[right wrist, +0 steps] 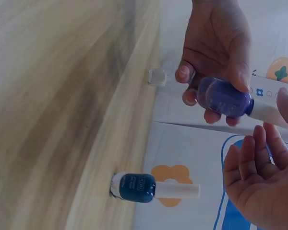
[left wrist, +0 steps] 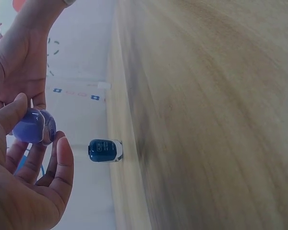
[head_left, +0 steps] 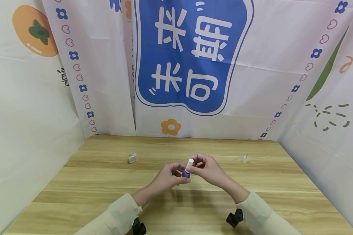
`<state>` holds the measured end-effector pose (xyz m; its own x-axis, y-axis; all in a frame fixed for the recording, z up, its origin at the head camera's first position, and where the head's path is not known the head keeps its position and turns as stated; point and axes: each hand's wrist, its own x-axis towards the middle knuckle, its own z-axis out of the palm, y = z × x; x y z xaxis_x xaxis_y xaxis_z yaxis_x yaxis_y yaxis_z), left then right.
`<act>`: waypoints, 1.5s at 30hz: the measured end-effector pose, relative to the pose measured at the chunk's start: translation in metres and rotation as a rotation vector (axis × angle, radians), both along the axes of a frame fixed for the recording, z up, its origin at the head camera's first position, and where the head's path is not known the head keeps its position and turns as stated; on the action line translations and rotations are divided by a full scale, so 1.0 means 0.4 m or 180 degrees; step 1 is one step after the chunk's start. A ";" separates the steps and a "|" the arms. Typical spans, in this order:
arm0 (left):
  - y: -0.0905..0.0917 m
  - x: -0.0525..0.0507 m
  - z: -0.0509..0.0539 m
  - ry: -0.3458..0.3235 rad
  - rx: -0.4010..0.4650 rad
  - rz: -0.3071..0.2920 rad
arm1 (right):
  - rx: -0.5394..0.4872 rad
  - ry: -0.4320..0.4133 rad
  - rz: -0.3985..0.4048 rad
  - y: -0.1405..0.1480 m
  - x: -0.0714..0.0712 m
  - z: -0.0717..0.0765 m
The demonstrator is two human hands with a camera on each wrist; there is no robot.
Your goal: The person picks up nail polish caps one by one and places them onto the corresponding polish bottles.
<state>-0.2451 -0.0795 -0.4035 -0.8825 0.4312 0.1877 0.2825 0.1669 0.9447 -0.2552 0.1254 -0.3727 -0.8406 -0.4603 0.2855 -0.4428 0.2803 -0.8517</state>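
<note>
A purple nail polish bottle (head_left: 186, 174) (left wrist: 31, 126) (right wrist: 223, 98) is held off the table by my left hand (head_left: 166, 178) (left wrist: 26, 187) (right wrist: 218, 43), thumb on one side and fingers on the other. The bottle's white cap (head_left: 190, 164) (right wrist: 268, 112) is pinched between thumb and fingers of my right hand (head_left: 210, 169) (right wrist: 264, 187). Cap and bottle meet, tilted; whether the cap is screwed tight cannot be told. A teal bottle (left wrist: 103, 150) (right wrist: 137, 187) with a white cap stands upright on the table, hidden in the head view.
On the wooden table (head_left: 85, 182), a clear, capless small bottle (head_left: 132, 158) (right wrist: 157, 77) stands at the back left. A white cap (head_left: 245, 159) with its brush pointing up stands at the back right. Printed cloth (head_left: 111, 81) hangs behind and at both sides.
</note>
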 end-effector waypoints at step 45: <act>0.008 0.005 0.013 -0.0053 0.0043 0.0018 | 0.0008 0.0060 -0.0291 -0.028 0.038 0.052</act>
<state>-0.2431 -0.0765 -0.3981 -0.8881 0.4236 0.1786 0.2656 0.1557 0.9514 -0.2401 0.1141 -0.3519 -0.8736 -0.3827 0.3007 -0.4313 0.3223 -0.8427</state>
